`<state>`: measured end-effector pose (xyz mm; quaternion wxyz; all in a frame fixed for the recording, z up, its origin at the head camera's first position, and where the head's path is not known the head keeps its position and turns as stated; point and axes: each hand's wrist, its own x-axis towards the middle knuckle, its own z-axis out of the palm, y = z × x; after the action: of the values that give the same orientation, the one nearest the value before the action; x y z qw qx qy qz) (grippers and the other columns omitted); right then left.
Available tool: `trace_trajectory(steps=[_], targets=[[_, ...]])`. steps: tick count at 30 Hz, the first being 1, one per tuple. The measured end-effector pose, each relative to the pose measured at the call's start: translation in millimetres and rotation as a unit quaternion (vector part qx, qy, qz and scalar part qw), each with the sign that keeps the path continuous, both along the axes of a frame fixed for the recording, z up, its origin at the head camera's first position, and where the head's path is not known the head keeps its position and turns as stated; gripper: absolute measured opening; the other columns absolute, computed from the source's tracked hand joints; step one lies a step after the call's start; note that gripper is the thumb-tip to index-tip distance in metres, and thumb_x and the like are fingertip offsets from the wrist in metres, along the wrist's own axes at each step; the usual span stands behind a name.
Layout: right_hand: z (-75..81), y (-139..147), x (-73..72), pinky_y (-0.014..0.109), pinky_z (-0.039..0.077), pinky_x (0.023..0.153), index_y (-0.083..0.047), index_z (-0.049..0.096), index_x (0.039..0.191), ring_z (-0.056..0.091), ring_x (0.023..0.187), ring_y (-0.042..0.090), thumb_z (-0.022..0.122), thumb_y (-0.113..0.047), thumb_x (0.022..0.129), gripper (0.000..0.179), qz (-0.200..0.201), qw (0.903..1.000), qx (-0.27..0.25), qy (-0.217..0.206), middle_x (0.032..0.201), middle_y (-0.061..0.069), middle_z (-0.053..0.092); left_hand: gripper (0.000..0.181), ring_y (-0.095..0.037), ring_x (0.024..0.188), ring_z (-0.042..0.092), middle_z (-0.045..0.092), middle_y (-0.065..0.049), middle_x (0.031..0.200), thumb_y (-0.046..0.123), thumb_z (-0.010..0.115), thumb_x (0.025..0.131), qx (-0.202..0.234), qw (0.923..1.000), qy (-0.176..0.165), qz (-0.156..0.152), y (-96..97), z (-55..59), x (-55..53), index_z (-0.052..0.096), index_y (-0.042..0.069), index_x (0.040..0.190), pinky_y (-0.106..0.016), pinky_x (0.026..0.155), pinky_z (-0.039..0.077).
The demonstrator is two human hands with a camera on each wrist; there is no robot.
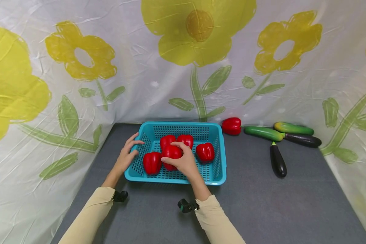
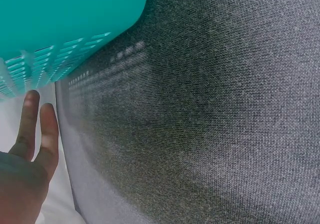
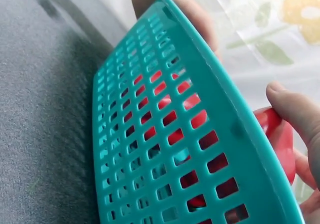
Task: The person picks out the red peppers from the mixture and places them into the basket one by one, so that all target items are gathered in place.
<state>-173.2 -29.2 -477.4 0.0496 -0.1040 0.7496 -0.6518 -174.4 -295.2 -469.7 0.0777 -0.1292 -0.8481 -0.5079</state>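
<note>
My right hand [image 1: 187, 162] grips a red bell pepper [image 1: 171, 153] between thumb and fingers, over the middle of a blue plastic basket [image 1: 174, 180]. In the right wrist view that bell pepper [image 3: 285, 146] shows above the basket's rim. Around it in the basket lie another bell pepper [image 1: 152, 163] on the left, two behind it, and one more bell pepper [image 1: 205, 152] on the right. My left hand [image 1: 125, 158] is at the basket's left rim, its fingers loosely extended. Two of its fingers [image 2: 48, 131] stretch beside the slotted wall in the left wrist view.
Right of the basket, a red bell pepper [image 1: 231, 126] lies at the table's back edge. Farther right are two green zucchini-like vegetables [image 1: 263, 133] and two eggplants [image 1: 278, 161]. A flowered cloth [image 1: 155, 91] hangs behind the grey table [image 1: 244, 206].
</note>
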Motion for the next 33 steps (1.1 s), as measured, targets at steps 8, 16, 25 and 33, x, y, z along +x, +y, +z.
trace_trajectory(steps=[8, 16, 25, 33], targets=[[1.2, -4, 0.8, 0.042, 0.057, 0.080, -0.010, 0.053, 0.142, 0.050, 0.122, 0.031, 0.088, -0.022, 0.078, 0.074, -0.002, 0.9998, 0.017, -0.009, 0.137, 0.009, 0.052, 0.037, -0.048, 0.144, 0.021, 0.026, -0.024, 0.160, -0.013, 0.044, 0.090, -0.002, 1.0000, -0.001, 0.000, 0.7, 0.9, -1.1, 0.060, -0.015, 0.124, -0.060, 0.098, 0.031], [2.5, -3, 1.5, 0.042, 0.056, 0.080, -0.006, 0.054, 0.141, 0.049, 0.121, 0.032, 0.087, -0.019, 0.079, 0.071, 0.004, 0.9995, 0.032, -0.008, 0.136, 0.011, 0.053, 0.037, -0.048, 0.143, 0.021, 0.026, -0.025, 0.160, -0.013, 0.045, 0.090, 0.000, 1.0000, 0.001, -0.002, 0.3, -0.5, -3.0, 0.060, -0.015, 0.124, -0.061, 0.098, 0.031], [1.8, 2, 0.9, 0.046, 0.055, 0.084, -0.003, 0.052, 0.141, 0.043, 0.129, 0.039, 0.086, -0.024, 0.081, 0.072, 0.015, 0.9993, 0.030, -0.013, 0.141, 0.014, 0.049, 0.037, -0.048, 0.143, 0.020, 0.026, -0.026, 0.160, -0.013, 0.044, 0.090, 0.007, 1.0000, 0.000, -0.004, -0.4, -1.2, -2.1, 0.059, -0.016, 0.124, -0.065, 0.099, 0.031], [6.6, 11, -3.3, 0.046, 0.054, 0.086, -0.011, 0.054, 0.141, 0.043, 0.131, 0.034, 0.086, -0.036, 0.080, 0.074, 0.005, 0.9990, 0.041, -0.015, 0.146, 0.008, 0.048, 0.037, -0.049, 0.143, 0.020, 0.026, -0.027, 0.159, -0.014, 0.044, 0.089, 0.006, 0.9999, 0.007, -0.008, -0.9, -2.3, -2.4, 0.059, -0.016, 0.123, -0.070, 0.099, 0.030]])
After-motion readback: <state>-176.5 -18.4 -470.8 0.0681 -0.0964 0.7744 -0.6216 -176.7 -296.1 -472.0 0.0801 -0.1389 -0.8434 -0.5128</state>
